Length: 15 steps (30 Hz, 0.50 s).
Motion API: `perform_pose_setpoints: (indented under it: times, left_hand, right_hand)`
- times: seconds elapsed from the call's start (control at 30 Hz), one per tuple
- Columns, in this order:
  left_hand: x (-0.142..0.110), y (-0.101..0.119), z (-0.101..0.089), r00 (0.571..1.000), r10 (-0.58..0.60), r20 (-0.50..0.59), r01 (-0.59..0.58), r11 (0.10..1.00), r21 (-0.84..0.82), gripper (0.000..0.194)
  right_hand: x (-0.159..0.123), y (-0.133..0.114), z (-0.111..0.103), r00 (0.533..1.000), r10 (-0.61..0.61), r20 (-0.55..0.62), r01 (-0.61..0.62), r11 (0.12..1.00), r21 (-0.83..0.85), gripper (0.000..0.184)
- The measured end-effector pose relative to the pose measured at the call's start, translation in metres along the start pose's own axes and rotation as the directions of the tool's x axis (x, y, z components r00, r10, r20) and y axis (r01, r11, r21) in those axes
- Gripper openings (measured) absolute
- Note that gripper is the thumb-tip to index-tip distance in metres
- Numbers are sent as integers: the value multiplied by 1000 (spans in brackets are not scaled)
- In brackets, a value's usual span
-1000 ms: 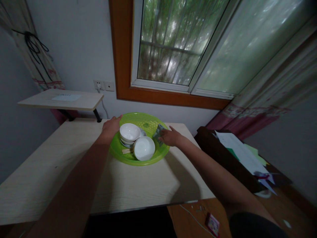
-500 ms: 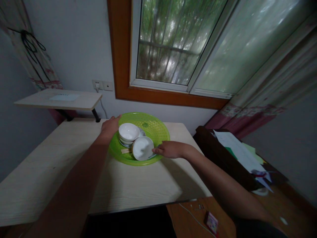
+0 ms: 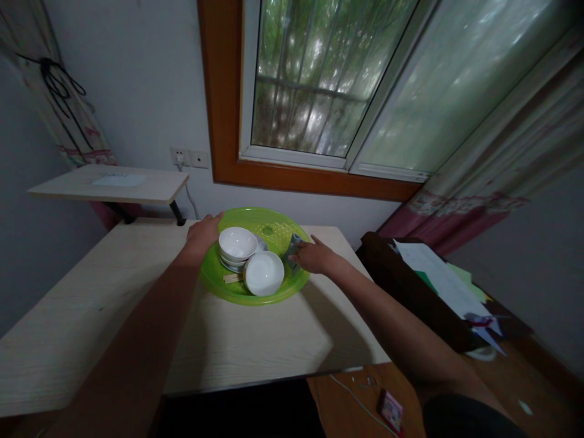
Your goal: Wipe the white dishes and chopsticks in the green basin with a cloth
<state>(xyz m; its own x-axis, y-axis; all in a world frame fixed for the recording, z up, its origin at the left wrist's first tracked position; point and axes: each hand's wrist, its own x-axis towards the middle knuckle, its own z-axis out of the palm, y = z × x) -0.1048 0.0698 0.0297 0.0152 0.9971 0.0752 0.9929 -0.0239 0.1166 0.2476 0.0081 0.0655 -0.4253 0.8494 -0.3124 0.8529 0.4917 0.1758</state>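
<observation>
A round lime-green plastic basket (image 3: 283, 224) sits on the wooden table. My left hand (image 3: 204, 233) grips its far-left rim, fingers curled over the edge. In my right hand (image 3: 312, 256), at the basket's right side, is a folded grey cloth (image 3: 293, 248), pinched between thumb and fingers above the basket's inside. Within the basket, a stack of white bowls (image 3: 238, 243) stands at the left. A single white bowl (image 3: 264, 274) lies tilted in front of it, its inside facing me. Light wooden chopsticks (image 3: 233, 278) poke out beside this bowl, partly hidden by it.
The pale table (image 3: 255, 340) extends to the left, where a small raised shelf (image 3: 109, 182) stands on black legs. Behind are a wall socket (image 3: 179, 156) and a window. A dark box with papers (image 3: 433, 267) is to the right of the table.
My right hand has lifted from beside the tilted bowl and moved up and slightly right, bringing the grey cloth into clear view. My left hand stays on the rim.
</observation>
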Motion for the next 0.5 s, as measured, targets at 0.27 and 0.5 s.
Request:
perform_pose_setpoints:
  times: [0.27, 0.5]
  left_hand:
    - [2, -1, 4, 1000, -9, -20, 9, 1000, -2, 70]
    - [1, -2, 5, 1000, 0, -24, 0, 1000, -10, 69]
  right_hand:
    - [-35, -24, -27, 981, -85, 172, 47, 975, 219, 75]
    - [-45, -30, -36, 937, -301, 178, 158, 818, 553, 90]
